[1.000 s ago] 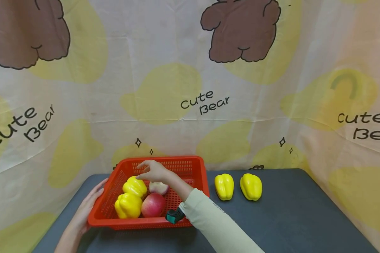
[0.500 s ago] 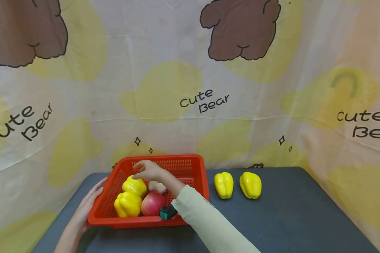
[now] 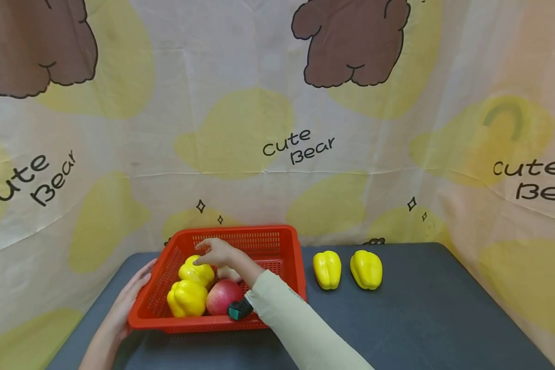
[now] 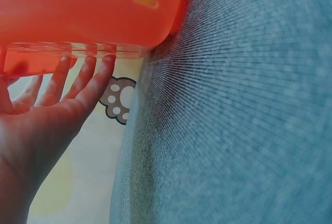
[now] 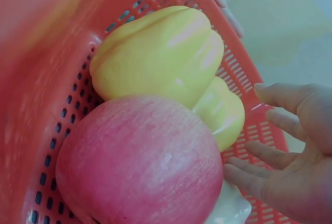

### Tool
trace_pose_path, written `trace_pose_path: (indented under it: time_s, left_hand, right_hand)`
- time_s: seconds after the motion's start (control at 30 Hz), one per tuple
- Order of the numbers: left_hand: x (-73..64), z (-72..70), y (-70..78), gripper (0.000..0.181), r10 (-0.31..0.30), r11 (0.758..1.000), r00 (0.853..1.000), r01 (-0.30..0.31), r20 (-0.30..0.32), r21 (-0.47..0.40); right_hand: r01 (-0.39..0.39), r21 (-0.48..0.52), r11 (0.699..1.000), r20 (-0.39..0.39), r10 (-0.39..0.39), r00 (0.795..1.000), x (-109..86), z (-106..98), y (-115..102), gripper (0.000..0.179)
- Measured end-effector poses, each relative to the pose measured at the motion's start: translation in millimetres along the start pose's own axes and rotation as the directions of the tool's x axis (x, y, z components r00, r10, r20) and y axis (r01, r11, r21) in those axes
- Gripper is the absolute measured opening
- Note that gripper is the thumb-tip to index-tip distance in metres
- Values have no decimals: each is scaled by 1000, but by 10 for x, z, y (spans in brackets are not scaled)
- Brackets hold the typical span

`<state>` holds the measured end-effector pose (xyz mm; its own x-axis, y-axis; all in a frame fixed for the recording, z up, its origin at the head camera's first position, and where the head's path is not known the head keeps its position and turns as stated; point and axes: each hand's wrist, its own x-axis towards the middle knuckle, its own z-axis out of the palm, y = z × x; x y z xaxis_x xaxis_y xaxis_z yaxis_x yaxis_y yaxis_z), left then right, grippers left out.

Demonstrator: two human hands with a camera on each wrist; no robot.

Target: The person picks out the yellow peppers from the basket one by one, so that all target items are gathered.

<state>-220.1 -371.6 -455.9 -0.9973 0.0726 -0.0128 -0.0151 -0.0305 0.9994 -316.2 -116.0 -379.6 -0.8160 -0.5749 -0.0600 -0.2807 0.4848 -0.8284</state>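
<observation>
– Rear pepper [image 3: 196, 273]?
– In bskt [image 3: 166, 324], L side. R hand [image 3: 219, 253] just by it, fingers apart, holding nothing.
– L hand [image 3: 127, 302]?
– Fingers straightish, touching bskt's side.
– Any chg?
– R sleeve [image 3: 300, 324] edged L; pepper same spot, so prob nothing lifted.

Behind the person's right hand [image 3: 218, 253] comes a plain, pale grey-green sleeve [image 3: 305, 329], slightly creased and ending in a simple cuff [image 3: 259, 288]. Small dark print [image 3: 298, 295], too small to read, runs along its upper edge. At the cuff sits a compact black device [image 3: 239, 309] with a teal end. The left hand [image 3: 124, 304] and wrist [image 3: 107, 336] are bare.
</observation>
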Motion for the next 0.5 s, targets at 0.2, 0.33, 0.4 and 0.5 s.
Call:
trace_pose_path:
  time_s: [0.2,0.33,0.4,0.5]
  left_hand:
    - [-1,4,16,60,-4,1000,1000,4,-5,5]
    - [-3,3,19,60,-5,1000,1000,5,-6,7]
    - [-5,3,16,60,-7,1000,1000,7,-8,4]
    - [-7,1,11,60,-8,1000,1000,8,-7,-3]
  right_hand:
    - [-14,33,999,26,13,1000,35,-1,16,47]
    - [-8,37,999,50,6,999,53,5,28,47]
    - [1,28,1000,63,-3,998,68,17,37,47]
    - [-3,40,999,85,0,996,82,37,41,48]
